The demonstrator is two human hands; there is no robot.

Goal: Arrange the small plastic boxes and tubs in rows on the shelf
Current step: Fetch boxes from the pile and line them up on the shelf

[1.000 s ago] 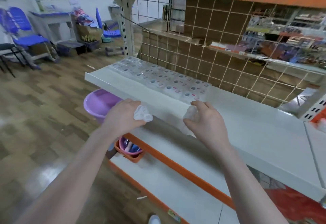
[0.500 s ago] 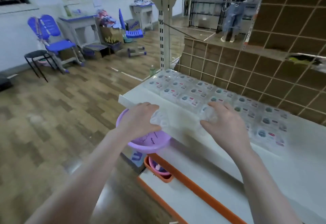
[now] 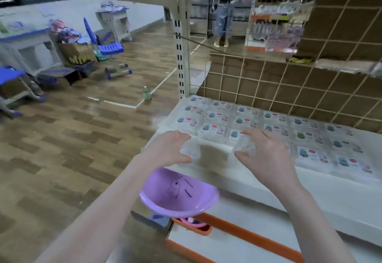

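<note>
My left hand (image 3: 171,149) has fingers curled round a small clear plastic box (image 3: 191,149), held over the front edge of the white shelf (image 3: 322,192) at its left end. My right hand (image 3: 266,155) grips a second clear box (image 3: 244,145) the same way, fingers curled over the top, just in front of the boxes already laid out (image 3: 268,126). Those sit flat in rows against the wire grid back (image 3: 289,89), labels up. Purple basin (image 3: 177,194) is below my hands, under the shelf lip. Frame is blurry, so box contents unreadable.
</note>
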